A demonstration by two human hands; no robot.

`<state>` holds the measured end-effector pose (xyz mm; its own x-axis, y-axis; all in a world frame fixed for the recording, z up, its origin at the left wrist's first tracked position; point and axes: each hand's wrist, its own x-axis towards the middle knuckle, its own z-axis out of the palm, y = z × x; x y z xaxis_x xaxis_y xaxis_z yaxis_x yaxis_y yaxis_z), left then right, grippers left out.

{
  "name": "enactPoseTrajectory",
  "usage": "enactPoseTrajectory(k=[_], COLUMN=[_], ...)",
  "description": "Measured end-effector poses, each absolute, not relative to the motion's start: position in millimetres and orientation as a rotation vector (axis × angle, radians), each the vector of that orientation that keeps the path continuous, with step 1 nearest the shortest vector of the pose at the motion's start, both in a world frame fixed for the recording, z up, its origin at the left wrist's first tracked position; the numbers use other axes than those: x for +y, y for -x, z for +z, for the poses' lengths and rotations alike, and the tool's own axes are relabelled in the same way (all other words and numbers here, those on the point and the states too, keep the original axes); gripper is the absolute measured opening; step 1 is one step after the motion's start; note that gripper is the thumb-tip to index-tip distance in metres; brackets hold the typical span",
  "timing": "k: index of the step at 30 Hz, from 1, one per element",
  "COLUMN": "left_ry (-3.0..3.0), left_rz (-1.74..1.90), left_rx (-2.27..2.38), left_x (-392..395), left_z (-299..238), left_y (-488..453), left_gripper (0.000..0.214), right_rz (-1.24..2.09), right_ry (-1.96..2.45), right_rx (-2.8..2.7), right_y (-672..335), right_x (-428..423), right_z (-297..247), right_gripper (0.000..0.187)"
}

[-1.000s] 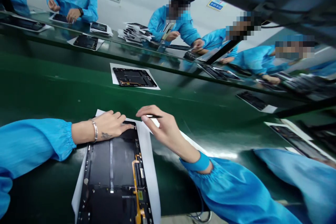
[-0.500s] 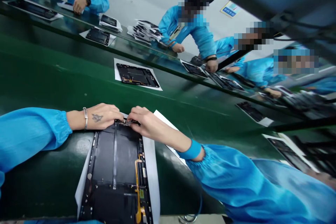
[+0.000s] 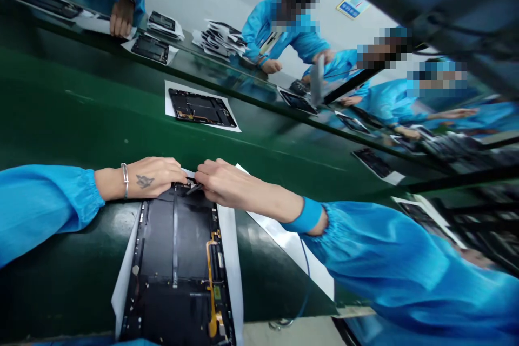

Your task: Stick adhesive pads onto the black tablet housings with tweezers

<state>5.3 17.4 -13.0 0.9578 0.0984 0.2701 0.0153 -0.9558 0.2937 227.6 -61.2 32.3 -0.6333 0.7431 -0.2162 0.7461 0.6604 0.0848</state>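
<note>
The tweezers (image 3: 193,188) are gripped firmly in the right hand (image 3: 235,185) and are brought down to the top edge of the black tablet chassis (image 3: 174,259), no longer held clear of it as in the earliest view. The left hand (image 3: 150,177) is pressed against that edge; whether it is clasped cannot be told. The chassis is kept on white paper (image 3: 231,259) on the green bench surface (image 3: 101,119).
</note>
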Motion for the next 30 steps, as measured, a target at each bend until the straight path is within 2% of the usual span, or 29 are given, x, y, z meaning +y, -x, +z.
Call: enactPoseTrajectory(k=[6, 12, 18, 30], left_ry=[-2.834, -2.852, -2.867, -2.862], left_rz=[0.473, 0.417, 0.389, 0.417], left_rx=[0.069, 0.078, 0.109, 0.089], left_x=[19, 20, 17, 22], left_z=[-17, -13, -8, -19], left_y=[-5, -7, -8, -10], left_gripper=[0.038, 0.033, 0.034, 0.036], right_rz=[-0.2, -0.279, -0.327, -0.537], right_ry=[-1.315, -1.603, -1.64, -1.809], right_rx=[2.679, 3.121, 3.153, 3.11], right_y=[-253, -267, -262, -244], right_x=[-64, -101, -124, -110], right_z=[38, 15, -7, -8], right_gripper=[0.011, 0.03, 0.045, 0.035])
